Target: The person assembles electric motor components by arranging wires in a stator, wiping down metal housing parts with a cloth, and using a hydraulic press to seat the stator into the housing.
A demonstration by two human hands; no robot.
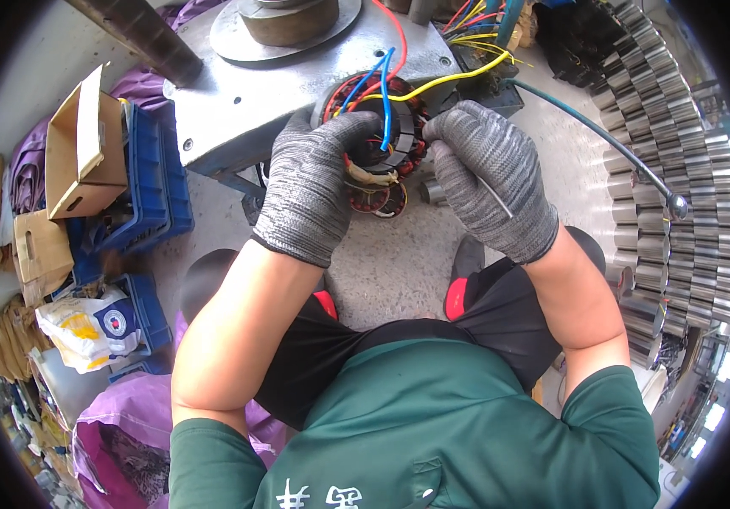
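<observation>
A motor stator (pixel 401 134) with dark core segments and copper-red windings sits at the near edge of a metal bench. Red, blue and yellow lead wires rise from it. My left hand (pixel 310 182), in a grey knitted glove, grips the stator's left side, thumb over the rim and the other fingers mostly hidden. Closed at the stator's right side is my right hand (pixel 496 174), gloved alike. A thin metal rod (pixel 494 197) sticks out of its palm; the rod's far end cannot be made out. Below the stator hangs a tied wire bundle (pixel 372 174).
A round metal fixture (pixel 287 25) stands on the bench plate (pixel 212 110). Stacked metal cylinders (pixel 675 187) line the right side, with a ball-ended lever (pixel 676 206) before them. Blue crates (pixel 148 182) and cardboard boxes (pixel 85 170) stand left. Another wound part (pixel 390 202) lies lower.
</observation>
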